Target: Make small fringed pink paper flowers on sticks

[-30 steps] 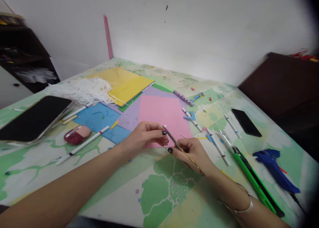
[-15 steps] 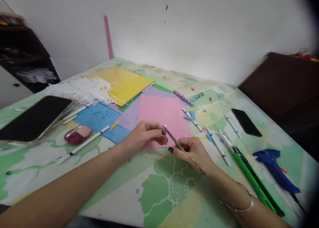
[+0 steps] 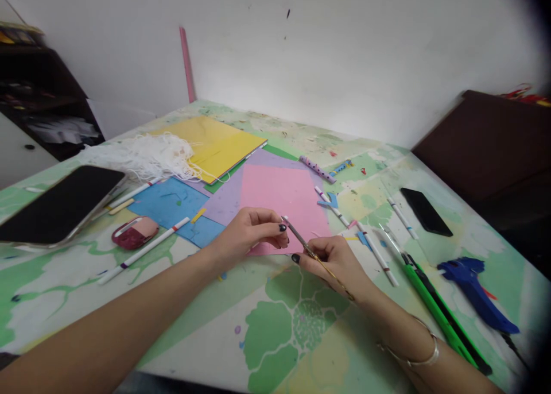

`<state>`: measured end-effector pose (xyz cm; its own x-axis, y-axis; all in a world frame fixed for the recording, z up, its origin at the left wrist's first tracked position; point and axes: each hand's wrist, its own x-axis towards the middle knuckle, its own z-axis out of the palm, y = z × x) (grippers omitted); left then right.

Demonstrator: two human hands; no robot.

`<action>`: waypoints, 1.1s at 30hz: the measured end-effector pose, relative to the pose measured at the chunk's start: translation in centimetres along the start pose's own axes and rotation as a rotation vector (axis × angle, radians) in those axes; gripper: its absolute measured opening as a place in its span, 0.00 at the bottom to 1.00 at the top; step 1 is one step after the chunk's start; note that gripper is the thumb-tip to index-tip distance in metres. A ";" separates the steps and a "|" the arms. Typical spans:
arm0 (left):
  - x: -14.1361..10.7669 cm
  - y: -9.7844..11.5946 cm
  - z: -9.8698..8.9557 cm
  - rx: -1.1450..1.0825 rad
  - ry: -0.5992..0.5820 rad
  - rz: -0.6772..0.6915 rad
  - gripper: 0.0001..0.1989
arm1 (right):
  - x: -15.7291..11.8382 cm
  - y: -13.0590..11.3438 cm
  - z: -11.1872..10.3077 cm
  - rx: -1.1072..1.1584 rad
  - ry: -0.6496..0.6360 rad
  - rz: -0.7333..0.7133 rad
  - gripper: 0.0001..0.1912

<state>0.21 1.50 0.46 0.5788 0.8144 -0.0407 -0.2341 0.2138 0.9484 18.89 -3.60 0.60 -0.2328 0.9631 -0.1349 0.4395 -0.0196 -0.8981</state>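
Observation:
My right hand (image 3: 333, 262) grips a pair of slim scissors (image 3: 316, 257) with gold handles, seen edge-on, their metal blades pointing up and left. My left hand (image 3: 260, 230) is closed in a pinch, thumb against the fingers, just left of the blade tips. A tiny pale bit shows at those tips; what the left fingers hold is too small to make out. Both hands are above the near edge of a pink sheet (image 3: 279, 193), which overlaps a purple sheet (image 3: 224, 201).
A blue sheet (image 3: 167, 201), yellow sheet (image 3: 215, 141) and white string (image 3: 146, 155) lie left, near a phone (image 3: 64, 201) and maroon case (image 3: 135, 232). At right are several markers (image 3: 379, 256), a green cutter (image 3: 443, 313) with its blade out, a dark phone (image 3: 426, 211) and a blue glue gun (image 3: 476, 293).

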 end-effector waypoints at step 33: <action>0.0 0.2 -0.4 0.032 0.022 0.024 0.05 | 0.1 0.1 -0.3 -0.025 0.011 -0.017 0.19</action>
<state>-0.14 1.74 0.47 0.5557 0.8310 -0.0240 -0.2225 0.1765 0.9588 19.16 -3.44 0.66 -0.2306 0.9662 -0.1149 0.4567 0.0032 -0.8896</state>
